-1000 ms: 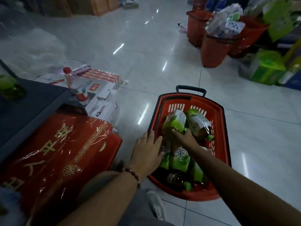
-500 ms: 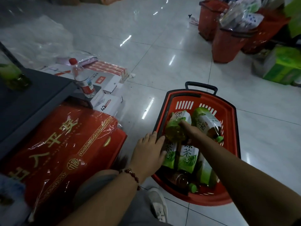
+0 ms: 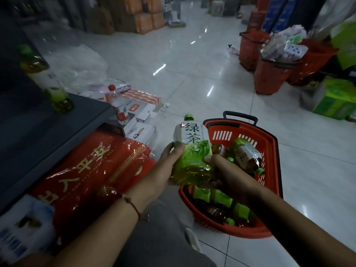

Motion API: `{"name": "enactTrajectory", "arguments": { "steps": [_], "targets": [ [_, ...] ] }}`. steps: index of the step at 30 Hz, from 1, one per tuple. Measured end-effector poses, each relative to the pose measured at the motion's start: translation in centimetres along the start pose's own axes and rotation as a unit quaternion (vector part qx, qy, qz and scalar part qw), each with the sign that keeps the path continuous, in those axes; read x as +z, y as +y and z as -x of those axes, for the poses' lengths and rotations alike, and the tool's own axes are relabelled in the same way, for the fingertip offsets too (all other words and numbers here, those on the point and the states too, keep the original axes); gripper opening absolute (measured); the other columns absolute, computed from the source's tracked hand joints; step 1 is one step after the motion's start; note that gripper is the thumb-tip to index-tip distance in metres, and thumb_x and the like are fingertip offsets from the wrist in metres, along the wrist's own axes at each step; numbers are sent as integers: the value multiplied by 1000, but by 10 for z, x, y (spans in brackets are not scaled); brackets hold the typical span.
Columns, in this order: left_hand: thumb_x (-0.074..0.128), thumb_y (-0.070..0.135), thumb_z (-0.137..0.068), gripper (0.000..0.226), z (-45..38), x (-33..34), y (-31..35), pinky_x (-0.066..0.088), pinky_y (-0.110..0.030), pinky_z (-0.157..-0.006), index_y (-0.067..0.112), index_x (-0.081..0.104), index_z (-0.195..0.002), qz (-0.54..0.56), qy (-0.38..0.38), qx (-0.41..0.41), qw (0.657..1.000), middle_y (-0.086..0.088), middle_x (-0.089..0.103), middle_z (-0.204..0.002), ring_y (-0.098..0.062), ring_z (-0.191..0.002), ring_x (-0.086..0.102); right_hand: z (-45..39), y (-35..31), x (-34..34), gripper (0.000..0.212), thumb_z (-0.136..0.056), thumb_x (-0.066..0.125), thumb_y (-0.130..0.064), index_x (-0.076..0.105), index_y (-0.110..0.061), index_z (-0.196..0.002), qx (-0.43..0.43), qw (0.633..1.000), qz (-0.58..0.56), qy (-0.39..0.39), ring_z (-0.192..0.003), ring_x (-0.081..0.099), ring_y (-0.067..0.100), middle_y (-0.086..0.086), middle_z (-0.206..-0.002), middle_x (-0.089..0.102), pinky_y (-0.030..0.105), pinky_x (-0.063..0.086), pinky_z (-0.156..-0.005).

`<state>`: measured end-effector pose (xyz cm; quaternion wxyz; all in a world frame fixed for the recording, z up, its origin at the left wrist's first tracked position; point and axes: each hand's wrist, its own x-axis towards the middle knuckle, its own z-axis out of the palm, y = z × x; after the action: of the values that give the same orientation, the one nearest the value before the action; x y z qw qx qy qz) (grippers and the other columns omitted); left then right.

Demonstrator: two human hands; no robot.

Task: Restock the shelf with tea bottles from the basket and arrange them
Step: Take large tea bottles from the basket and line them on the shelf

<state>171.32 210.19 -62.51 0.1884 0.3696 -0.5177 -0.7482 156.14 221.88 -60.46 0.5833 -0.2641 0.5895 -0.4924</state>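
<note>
A shop: red shopping baskets on tiled floor, stacked goods cartons far off, a dark shelf at left.

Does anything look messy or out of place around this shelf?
Yes. Green-labelled tea bottles lie jumbled on their sides in the red plastic basket, and a clear red-capped water bottle stands on floor-level white cartons beside the dark shelf.

Red film-wrapped gift box with gold characters beside clear red-capped water bottle; white cartons on glossy tiled floor; green boxes far right.
</note>
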Motion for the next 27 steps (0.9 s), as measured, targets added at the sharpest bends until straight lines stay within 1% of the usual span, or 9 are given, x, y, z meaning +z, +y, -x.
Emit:
{"name": "enactTrajectory", "arguments": {
  "steps": [6,11,14,17,19,21,23,25,27],
  "targets": [
    [78,39,-71,74,77,-30,61,59,-33,-82,38,43,-137,-55,82,144,985,11,73,-113,-12,-100,72,20,-57,63,24,-94,56,-18,64,-16,-116,-100,985,106,-93,-101,71,21,5,-108,74,33,57,-90],
    [72,29,-87,64,161,-58,127,52,-8,-66,36,37,-139,-164,206,263,928,16,66,-113,8,-90,67,39,-112,142,45,-76,57,-21,65,-16,-120,-200,956,123,-175,-111,67,30,9,-115,72,47,50,-103],
    [75,35,-84,71,218,-77,168,52,-10,-73,38,35,-142,-201,270,328,883,18,65,-116,11,-94,65,58,-149,195,40,-85,62,-21,62,-22,-126,-272,925,128,-234,-110,68,24,3,-117,72,42,52,-99],
    [76,57,-72,85,277,-99,210,53,-27,-91,43,33,-144,-233,316,379,838,22,66,-123,3,-106,65,82,-188,249,35,-96,57,-24,57,-23,-131,-341,878,133,-310,-109,69,19,-1,-118,72,35,55,-95],
    [80,58,-71,89,314,-115,236,53,-29,-93,43,31,-145,-239,353,400,811,22,66,-121,1,-107,65,95,-211,288,39,-99,53,-25,51,-21,-138,-378,845,136,-354,-114,66,17,-1,-124,69,31,54,-97],
    [79,52,-74,88,347,-129,257,55,-28,-91,42,28,-145,-241,388,410,789,20,64,-123,-1,-106,66,98,-232,328,41,-101,51,-23,48,-20,-142,-407,820,138,-378,-118,64,16,-1,-128,67,31,51,-100],
    [78,41,-81,84,373,-147,271,58,-21,-79,39,25,-147,-249,421,412,769,17,63,-123,-4,-102,68,99,-248,367,42,-101,52,-21,46,-19,-143,-435,797,153,-390,-120,62,15,-1,-131,65,35,48,-106],
    [74,32,-86,77,392,-166,281,54,-10,-69,32,27,-147,-272,461,402,743,13,60,-126,-3,-102,65,97,-260,401,44,-101,54,-18,45,-19,-143,-456,777,181,-394,-118,63,13,-1,-130,65,33,50,-103],
    [75,32,-87,67,402,-188,289,52,-10,-69,27,36,-141,-294,498,380,722,14,60,-125,1,-102,62,91,-270,432,49,-99,57,-18,42,-21,-145,-473,765,206,-386,-116,64,11,-2,-129,66,30,53,-98]
  ]
}}
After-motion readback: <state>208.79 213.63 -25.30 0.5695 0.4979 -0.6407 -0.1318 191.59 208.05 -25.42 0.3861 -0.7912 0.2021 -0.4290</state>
